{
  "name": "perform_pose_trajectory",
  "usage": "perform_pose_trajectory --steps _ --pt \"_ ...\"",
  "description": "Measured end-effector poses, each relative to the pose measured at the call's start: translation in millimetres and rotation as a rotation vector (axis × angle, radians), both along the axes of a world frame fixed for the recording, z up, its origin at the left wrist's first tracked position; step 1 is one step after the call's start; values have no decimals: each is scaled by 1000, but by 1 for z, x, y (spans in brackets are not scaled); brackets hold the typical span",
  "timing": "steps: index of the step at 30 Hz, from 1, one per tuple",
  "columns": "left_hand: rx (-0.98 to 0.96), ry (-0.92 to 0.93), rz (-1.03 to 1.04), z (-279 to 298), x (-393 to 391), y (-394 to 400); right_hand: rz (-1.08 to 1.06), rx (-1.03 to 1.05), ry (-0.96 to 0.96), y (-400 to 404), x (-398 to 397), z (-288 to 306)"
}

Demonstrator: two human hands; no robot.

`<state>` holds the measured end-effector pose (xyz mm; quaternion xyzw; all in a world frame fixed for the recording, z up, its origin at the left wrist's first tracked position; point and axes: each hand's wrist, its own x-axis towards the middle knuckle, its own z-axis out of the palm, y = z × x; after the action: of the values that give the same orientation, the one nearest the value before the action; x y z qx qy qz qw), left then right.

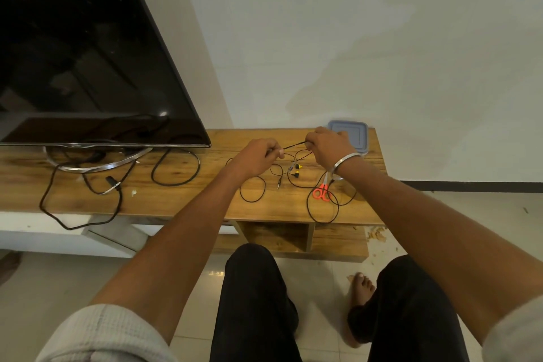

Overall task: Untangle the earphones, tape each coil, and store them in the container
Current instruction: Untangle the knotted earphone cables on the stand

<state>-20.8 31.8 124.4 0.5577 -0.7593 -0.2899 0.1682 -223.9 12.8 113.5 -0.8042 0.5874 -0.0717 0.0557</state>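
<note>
Both hands above wooden table [182, 197]: left hand [255, 159] and right hand [329, 147] each pinch thin black earphone cable [293, 145], taut between; square lidded plastic container [357, 134] behind right hand.

Wooden TV unit [182, 200], television [88, 53], loose black cables [176, 169], earphones [296, 175] (tangled), orange scissors [321, 192], lidded container [352, 134]

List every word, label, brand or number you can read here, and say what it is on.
No readable text anywhere.
TV: screen dark, no brand visible.
Container: lid plain.
Scissors: no marking visible.
Earphones: too small to tell.
</note>
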Motion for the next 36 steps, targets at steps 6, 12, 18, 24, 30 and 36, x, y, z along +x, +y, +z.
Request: perform_pose_trajectory --steps 6,12,18,24,30,36 --pt "19 -13 -19 -3 0 2 -38 -27 -8 2 -6 -2" --pt "43 -15 -24 -8 2 3 -91 -60 -11 -1 -10 -1" --pt "45 -33 -35 -5 4 4 -206 28 23 0 -8 0" --pt "38 -31 -47 -7 -3 2 136 244 -84 7 16 6" --pt "50 20 -40 -2 -5 3 176 200 39 8 22 13" --pt "331 138 -18 -3 -2 5 116 116 32 1 16 15"
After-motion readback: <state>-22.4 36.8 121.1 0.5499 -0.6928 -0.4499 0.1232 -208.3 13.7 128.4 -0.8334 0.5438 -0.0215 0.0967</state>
